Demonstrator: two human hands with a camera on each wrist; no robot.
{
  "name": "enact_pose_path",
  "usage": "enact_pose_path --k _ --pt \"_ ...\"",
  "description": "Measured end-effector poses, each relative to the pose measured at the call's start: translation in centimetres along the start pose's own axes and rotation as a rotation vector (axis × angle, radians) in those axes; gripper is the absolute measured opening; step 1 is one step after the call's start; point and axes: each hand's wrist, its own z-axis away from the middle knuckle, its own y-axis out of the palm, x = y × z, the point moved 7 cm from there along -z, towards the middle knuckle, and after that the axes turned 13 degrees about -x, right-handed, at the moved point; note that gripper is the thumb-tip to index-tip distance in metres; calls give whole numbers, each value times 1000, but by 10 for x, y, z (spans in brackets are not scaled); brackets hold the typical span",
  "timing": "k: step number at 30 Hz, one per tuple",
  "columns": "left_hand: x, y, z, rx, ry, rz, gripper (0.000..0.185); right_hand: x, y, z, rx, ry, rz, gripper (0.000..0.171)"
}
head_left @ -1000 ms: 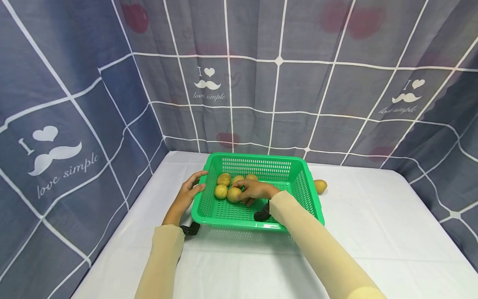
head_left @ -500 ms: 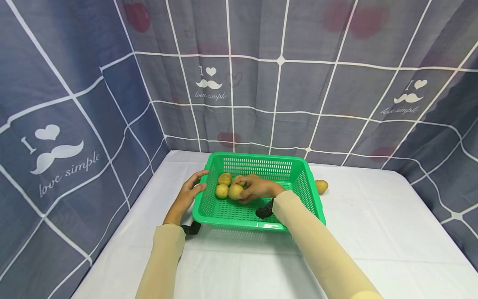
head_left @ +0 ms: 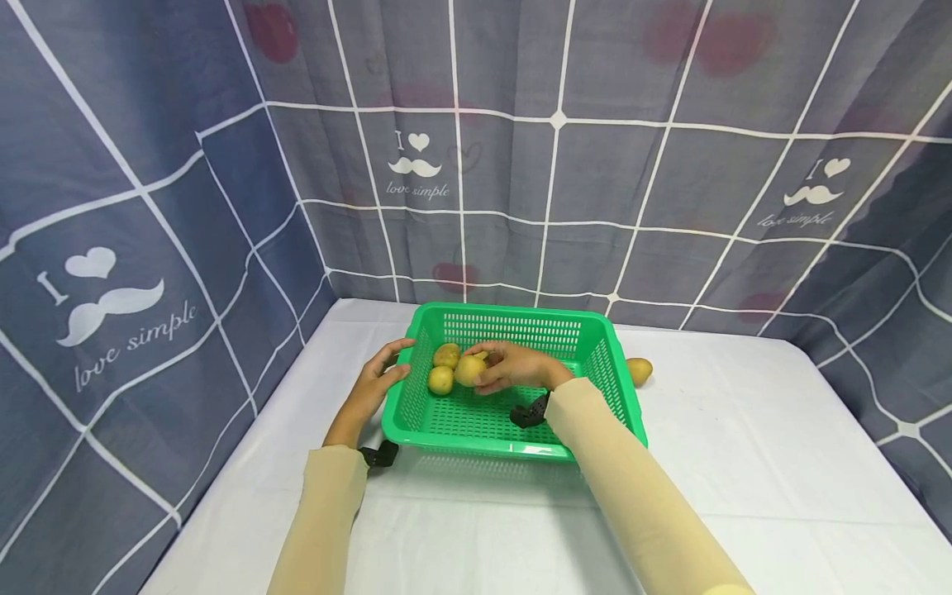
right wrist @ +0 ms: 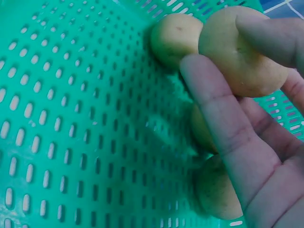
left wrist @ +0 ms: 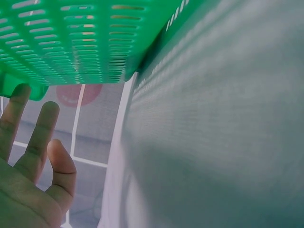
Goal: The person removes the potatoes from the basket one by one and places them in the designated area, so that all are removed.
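right hand (head_left: 516, 368) is sitting inside the green basket (head_left: 521, 438), fingers and thumb curling round a potato (head_left: 470, 369) and gripping it. the right wrist view is showing the held potato up against the thumb and a fingertip, clear of the basket floor. the potato is sitting at the fingertip end of the hand, toward the basket's left half.

left hand (head_left: 372, 388) is resting against the outside of the basket's left rim, fingers straight and loosely spread, thumb touching the rim edge. the left wrist view is showing the fingers (left wrist: 28, 128) extended just under the rim, not curling round anything. the held potato is lying across the basket wall from this hand, near but not touching.

two more potatoes are lying on the basket floor just left of the held one: a near one (head_left: 440, 379) and a far one (head_left: 447, 355), close to the left wall. the right wrist view is showing further potatoes tucked under the palm; cannot tell how many.

a loose potato (head_left: 639, 370) is lying on the white tablecloth (head_left: 744, 463) just outside the basket's right wall, well apart from both hands.

grey checked curtain (head_left: 558, 165) is hanging behind and to both sides of the table.
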Motion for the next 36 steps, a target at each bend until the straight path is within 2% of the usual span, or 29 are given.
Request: enact_pose_path --k 14,25,36 --pt "0 -3 1 -17 -15 -12 51 26 -10 8 -76 -110 -17 56" --pt "-2 -4 2 -21 -18 -3 51 38 -20 17 -139 -124 -77 62" --pt "3 1 -2 -12 -25 5 52 45 -29 27 -176 -188 -110 62"
